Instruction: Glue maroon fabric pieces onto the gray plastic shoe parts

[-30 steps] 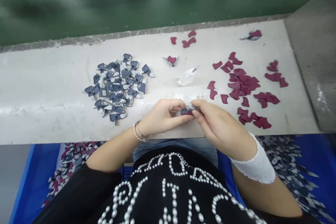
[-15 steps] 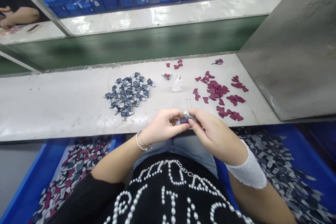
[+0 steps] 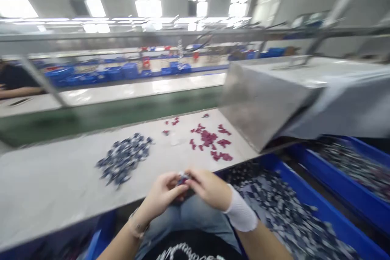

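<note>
Just past the table's front edge, my left hand (image 3: 164, 192) and my right hand (image 3: 207, 187) meet, both closed on one small navy, grey and maroon piece (image 3: 183, 179). Fingers cover most of it, and blur hides its detail. Beyond my left hand lies a heap of navy and grey pieces (image 3: 124, 158). Maroon pieces (image 3: 209, 138) are scattered on the table beyond my right hand. Between the two groups stands a small whitish bottle (image 3: 175, 140), badly smeared. A maroon and grey piece (image 3: 165, 132) lies close to it.
A metal panel (image 3: 243, 105) bounds the white table (image 3: 61, 187) on the right. Below, a blue bin (image 3: 304, 203) full of navy and grey pieces stands at my right, with another blue bin (image 3: 350, 170) beyond. Across the green divider (image 3: 137, 105), a person's arm (image 3: 21, 91) rests at far left.
The camera has tilted up and turned right, bringing windows and a second right-hand bin into view. Both hands still hold the small piece together. The picture is blurrier.
</note>
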`<state>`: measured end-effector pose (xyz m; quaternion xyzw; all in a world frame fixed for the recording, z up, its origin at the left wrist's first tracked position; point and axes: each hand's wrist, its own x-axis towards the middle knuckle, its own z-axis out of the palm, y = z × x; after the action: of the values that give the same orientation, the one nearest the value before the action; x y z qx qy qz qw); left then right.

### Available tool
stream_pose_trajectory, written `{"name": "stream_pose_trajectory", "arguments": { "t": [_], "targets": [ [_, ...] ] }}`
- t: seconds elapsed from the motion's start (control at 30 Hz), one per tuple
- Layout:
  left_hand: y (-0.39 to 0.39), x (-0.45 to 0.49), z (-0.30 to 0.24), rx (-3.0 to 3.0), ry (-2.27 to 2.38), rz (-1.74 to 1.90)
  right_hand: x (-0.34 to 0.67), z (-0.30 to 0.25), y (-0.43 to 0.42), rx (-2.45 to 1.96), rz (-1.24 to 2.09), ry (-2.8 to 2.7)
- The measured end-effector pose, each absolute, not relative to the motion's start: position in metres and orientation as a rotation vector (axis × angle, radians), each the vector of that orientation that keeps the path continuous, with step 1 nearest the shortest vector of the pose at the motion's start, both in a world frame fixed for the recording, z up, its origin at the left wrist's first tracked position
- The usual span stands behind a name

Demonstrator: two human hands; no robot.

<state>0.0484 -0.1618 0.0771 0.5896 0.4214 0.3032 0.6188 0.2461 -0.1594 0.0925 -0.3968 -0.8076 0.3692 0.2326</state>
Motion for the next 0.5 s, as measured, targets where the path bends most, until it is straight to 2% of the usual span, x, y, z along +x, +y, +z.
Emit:
{"name": "stream_pose_trajectory", "arguments": {
  "t": [0.23,0.5],
  "targets": [
    [-0.114,0.042,0.030,1.302,1.016,0.631,0.245,0.064,-0.113,-1.287,1.033,-2.228],
    [-0.089,0.046,0.018,0.972,0.952,0.596,0.242,0.054,-0.076,-1.148,1.230,-2.291]
  ]
}}
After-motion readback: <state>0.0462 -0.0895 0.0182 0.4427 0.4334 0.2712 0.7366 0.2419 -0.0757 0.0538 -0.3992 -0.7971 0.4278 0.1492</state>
